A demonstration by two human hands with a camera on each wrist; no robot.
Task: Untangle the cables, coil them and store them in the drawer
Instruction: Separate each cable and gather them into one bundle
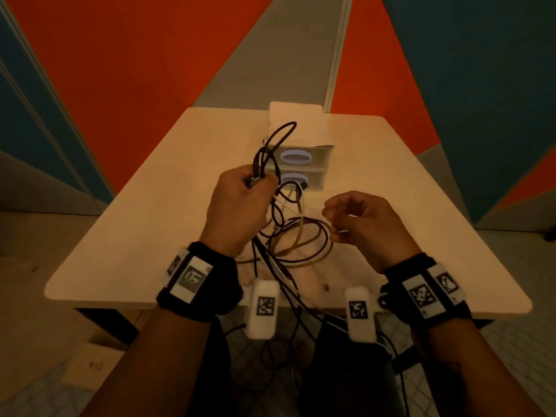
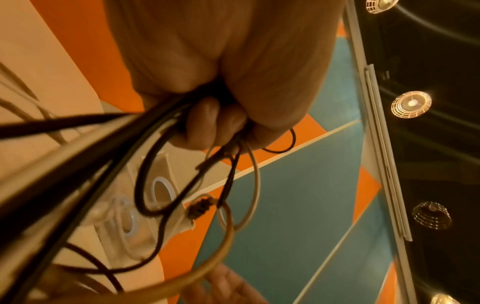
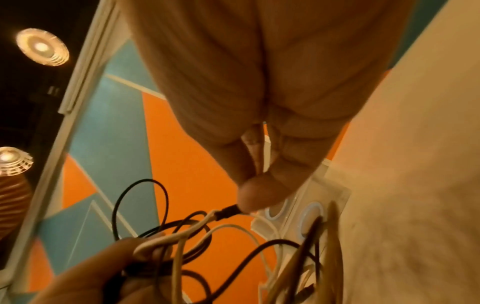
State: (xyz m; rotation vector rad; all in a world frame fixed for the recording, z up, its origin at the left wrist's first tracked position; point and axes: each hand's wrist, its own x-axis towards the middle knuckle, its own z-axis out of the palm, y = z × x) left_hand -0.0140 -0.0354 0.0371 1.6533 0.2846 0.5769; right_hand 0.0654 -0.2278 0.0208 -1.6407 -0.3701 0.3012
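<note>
Fingers, left: left hand [image 1: 240, 203] has its fingers [image 2: 205, 121] curled tight round a bunch of cables [image 1: 272, 152], raised above the table.
Fingers, right: right hand [image 1: 361, 224] pinches a pale cable [image 1: 304, 236] between thumb [image 3: 257, 195] and fingertips; the other fingers are loosely curled.
Cables: thin, round, black and cream strands looped through one another between both hands; slack loops lie on the table [image 1: 150, 221] and some strands trail over its near edge.
Drawer unit: small pale box [image 1: 313, 164] with two stacked drawers, each with an oval ringed pull, both closed, just behind the tangle; cable loops cross its front.
Surroundings: smooth light tabletop with rounded corners; orange, teal and grey angled wall panels [image 1: 150, 55] behind.
Wrists: black bands carrying white blocks with printed markers.
</note>
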